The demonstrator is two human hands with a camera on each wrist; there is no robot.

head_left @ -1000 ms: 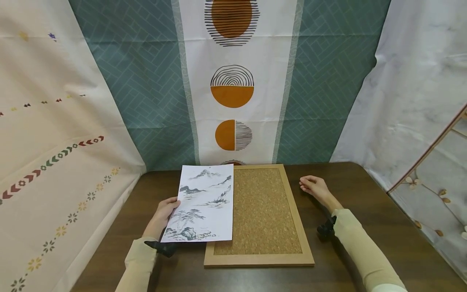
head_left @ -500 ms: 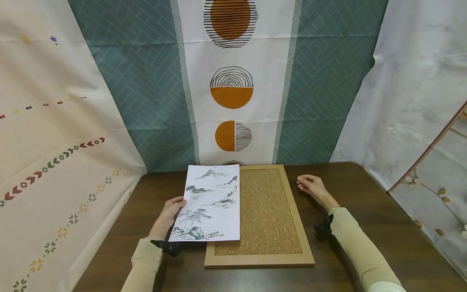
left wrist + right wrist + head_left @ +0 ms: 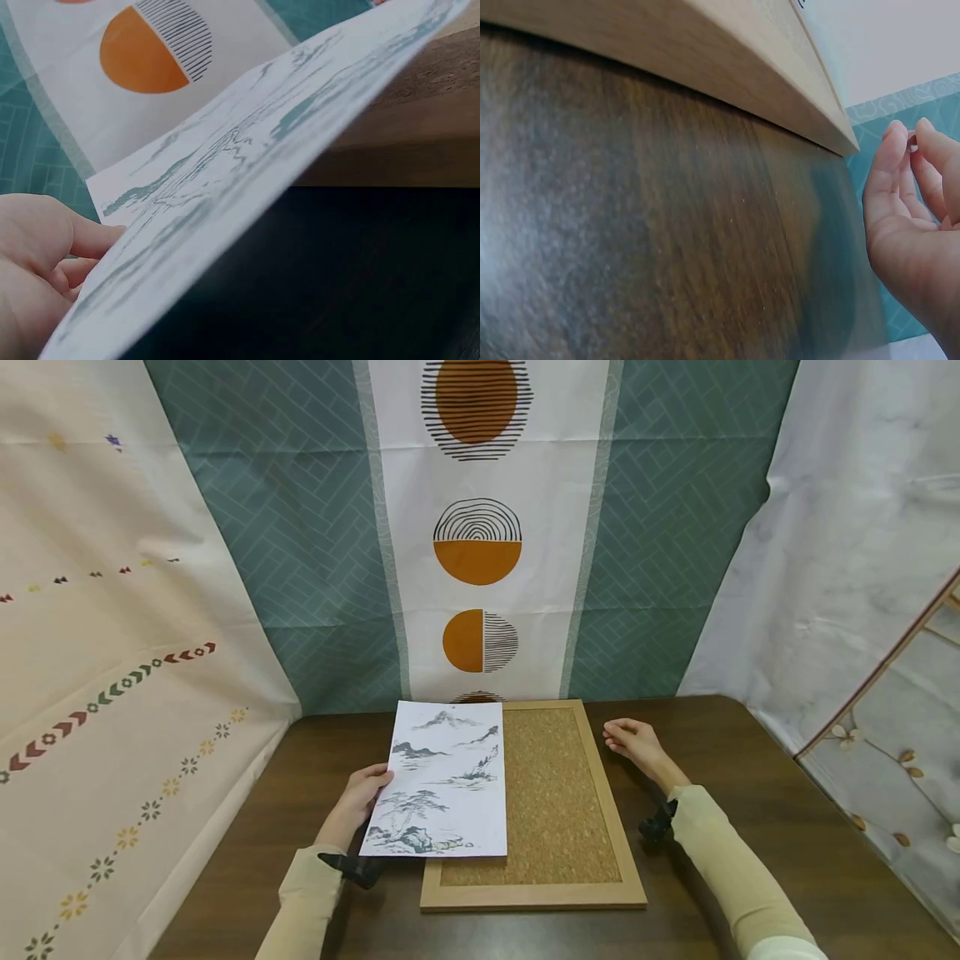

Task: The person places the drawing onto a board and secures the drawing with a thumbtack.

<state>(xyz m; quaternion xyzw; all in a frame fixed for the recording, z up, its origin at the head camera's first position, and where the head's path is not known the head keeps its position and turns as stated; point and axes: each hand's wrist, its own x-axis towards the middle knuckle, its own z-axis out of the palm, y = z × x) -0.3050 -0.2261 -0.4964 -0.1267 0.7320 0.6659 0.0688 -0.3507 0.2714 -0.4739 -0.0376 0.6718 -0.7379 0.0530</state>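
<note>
My left hand [image 3: 365, 795] grips the left edge of a white paper sheet [image 3: 442, 781] printed with an ink landscape of mountains and trees. Its thumb lies on the printed face in the left wrist view. The sheet hangs tilted over the left part of a wood-framed corkboard [image 3: 558, 793], covering much of that side. Just right of the board's frame is my right hand [image 3: 637, 745], raised above the table. Between its thumb and forefinger it pinches a tiny shiny piece [image 3: 912, 141], mostly hidden by the fingertips; I cannot tell its kind.
The corkboard lies flat on a dark brown wooden table [image 3: 720, 752]. A patterned teal and white cloth [image 3: 322, 568] hangs behind the table's far edge. Pale cloths drape both sides. Black camera straps [image 3: 660, 822] circle the wrists.
My left hand has carried the sheet to the right, so it overlaps more of the corkboard. The right hand has shifted slightly left toward the board's frame.
</note>
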